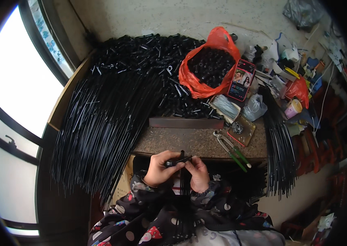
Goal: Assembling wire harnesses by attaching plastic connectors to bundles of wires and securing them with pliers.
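Note:
Just in front of the table's near edge, both hands meet at chest height. My left hand point(160, 169) is wrapped round a small black plastic piece point(175, 162) with a short tube standing up from it. The fingertips of my right hand point(198, 174) are pinched on the same piece from the other side. Thin black rods point(185, 184) hang down between the wrists toward my lap; where they join the piece is hidden by the fingers. Nearest on the tabletop point(169, 141) lies a pair of pliers point(231, 151) with green handles.
Long thin black rods point(103, 119) fan over the left side, behind them heaped black plastic parts point(140, 53). A red plastic bag point(183, 74) holds more parts. A dark bar point(185, 123), a phone point(242, 80) and a second rod bundle point(278, 151) sit around. Clutter surrounds a paper cup point(293, 108).

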`<state>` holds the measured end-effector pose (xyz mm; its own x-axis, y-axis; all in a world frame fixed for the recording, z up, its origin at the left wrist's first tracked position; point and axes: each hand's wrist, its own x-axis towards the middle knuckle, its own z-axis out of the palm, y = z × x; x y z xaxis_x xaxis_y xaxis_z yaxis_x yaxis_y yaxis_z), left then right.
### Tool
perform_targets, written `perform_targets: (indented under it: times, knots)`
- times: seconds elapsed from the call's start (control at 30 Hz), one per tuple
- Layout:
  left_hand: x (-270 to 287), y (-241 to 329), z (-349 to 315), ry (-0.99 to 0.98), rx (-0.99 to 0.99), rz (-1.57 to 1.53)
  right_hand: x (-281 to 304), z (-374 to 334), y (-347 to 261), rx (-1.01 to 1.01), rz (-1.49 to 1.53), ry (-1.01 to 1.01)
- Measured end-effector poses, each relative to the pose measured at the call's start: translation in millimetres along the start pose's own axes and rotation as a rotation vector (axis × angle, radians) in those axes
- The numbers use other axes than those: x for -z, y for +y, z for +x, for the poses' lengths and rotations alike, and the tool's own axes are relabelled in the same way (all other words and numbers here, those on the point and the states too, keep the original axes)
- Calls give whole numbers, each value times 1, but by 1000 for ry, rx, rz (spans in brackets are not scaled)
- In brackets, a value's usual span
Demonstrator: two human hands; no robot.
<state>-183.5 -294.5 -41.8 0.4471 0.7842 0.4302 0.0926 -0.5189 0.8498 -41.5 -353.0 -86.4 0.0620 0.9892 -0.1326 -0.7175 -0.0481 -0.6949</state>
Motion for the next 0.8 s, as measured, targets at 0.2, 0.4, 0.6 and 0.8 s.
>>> perform_targets:
  times: [0.2,0.4,0.6,0.8]
  knots:
    - [5,3,-3,-135,514,-798,-3,-4,-13,-175,23,-198]
    - [16,-9,6,-232,345,-530,9,4,-13,-361,187,-258]
    - [26,-24,17,-477,142,-588,17,6,-13,-526,247,-408]
    - [23,-18,19,-602,191,-710,20,4,-14,-600,263,-541]
